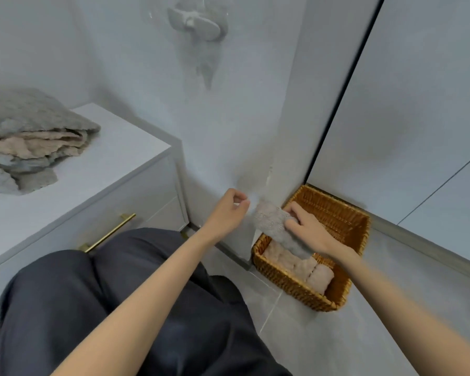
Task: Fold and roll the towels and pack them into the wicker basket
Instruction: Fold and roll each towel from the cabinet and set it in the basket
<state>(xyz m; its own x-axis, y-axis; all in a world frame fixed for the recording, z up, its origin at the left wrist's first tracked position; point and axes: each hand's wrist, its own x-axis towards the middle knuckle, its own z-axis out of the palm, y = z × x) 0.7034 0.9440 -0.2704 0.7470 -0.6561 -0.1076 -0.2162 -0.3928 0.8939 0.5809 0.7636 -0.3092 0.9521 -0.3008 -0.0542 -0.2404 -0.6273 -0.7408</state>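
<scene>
Grey tile covers the floor (pixel 364 335), pale and faintly glossy, and it meets a plain grey-white wall (pixel 136 77) in a corner. A white cabinet (pixel 114 164) with a brass handle (pixel 109 232) stands on the left against that wall. A loose pile of towels (pixel 30 142), grey and beige, lies crumpled on its top. High on the wall a hook (pixel 196 23) carries a hanging grey cloth (pixel 204 58) (both are blurred). To the right a light panel (pixel 418 104) with a dark edge runs down to the floor. The person's knees in dark trousers (pixel 92 308) fill the lower left.

The wicker basket (pixel 334 213) sits on the floor in the corner, at the foot of the panel. It is rectangular, golden brown and tightly woven. Beige rolled towels (pixel 304 270) lie side by side in its near end; its far end shows bare weave.

The right hand (pixel 307 229) grips a grey towel roll (pixel 274 223), fingers wrapped over its top, and holds it tilted above the basket's near left part, over the beige rolls. The roll looks thick and nubby. The left hand (pixel 228 213) hovers just beside the roll's upper end, fingers loosely curled with nothing in them.
</scene>
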